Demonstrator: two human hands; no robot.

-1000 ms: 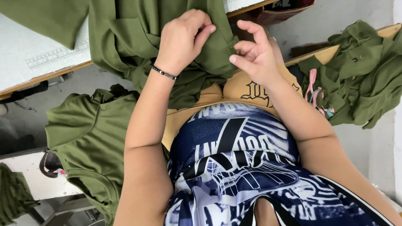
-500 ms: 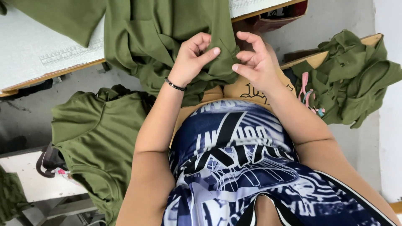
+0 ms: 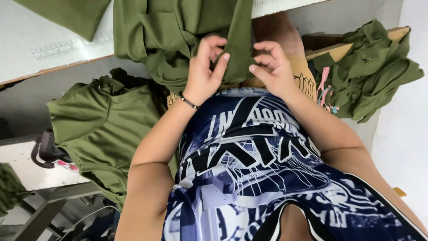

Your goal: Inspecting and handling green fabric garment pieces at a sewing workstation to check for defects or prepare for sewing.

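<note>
Here, an olive-green garment [image 3: 178,40] of soft knit cloth hangs off the edge of a pale work table [image 3: 44,40] and falls in loose folds into the person's lap, one narrow fold of it rising straight up between the two hands. The left hand [image 3: 203,73], a thin dark bracelet [image 3: 189,101] at its wrist, is curled with fingers bent and the thumb pressed across that fold, pinching the cloth. The right hand [image 3: 272,69], just beside it on the other side of the fold, has its fingers hooked and its thumb pointing toward the fabric edge; whether it actually clamps the cloth cannot be told. Both forearms rise from a blue-and-white patterned shirt [image 3: 249,156] below the grip. Left of the grip, another olive garment [image 3: 96,120] is draped over a stand, and to the right of the grip a crumpled heap of the same green cloth [image 3: 374,67] rests on a wooden board [image 3: 397,33].
</note>
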